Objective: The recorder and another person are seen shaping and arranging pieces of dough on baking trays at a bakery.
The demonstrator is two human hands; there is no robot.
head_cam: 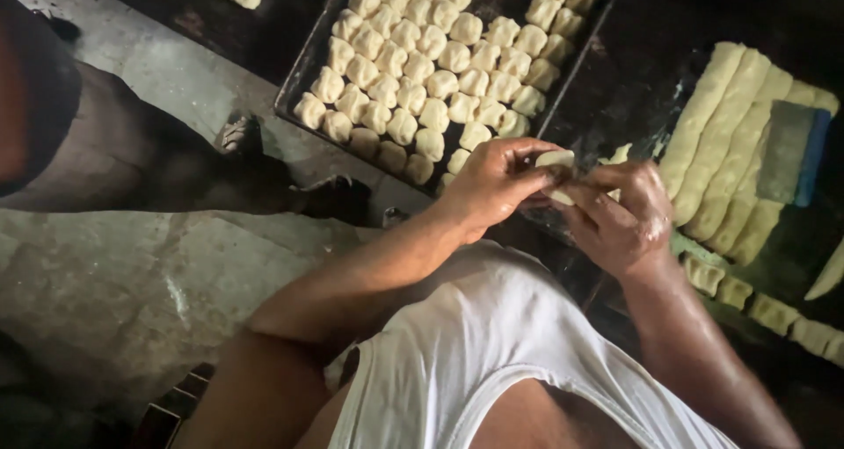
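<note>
My left hand (497, 185) and my right hand (620, 216) meet in front of my chest and both pinch one small pale dough piece (556, 162), which the fingers partly hide. Just beyond them lies a dark metal tray (299, 84) holding several rows of small shaped dough pieces (422, 71). To the right, long rolls of dough (716, 137) lie side by side on a dark work surface (646, 54), with a flat blue-edged scraper (791, 150) resting on them.
Cut dough chunks (756, 304) line the surface's near right edge. A grey stone floor (123, 282) fills the left. A pair of sandals (242, 137) lies near the tray's left corner. Another person's dark form (35, 89) sits at far left.
</note>
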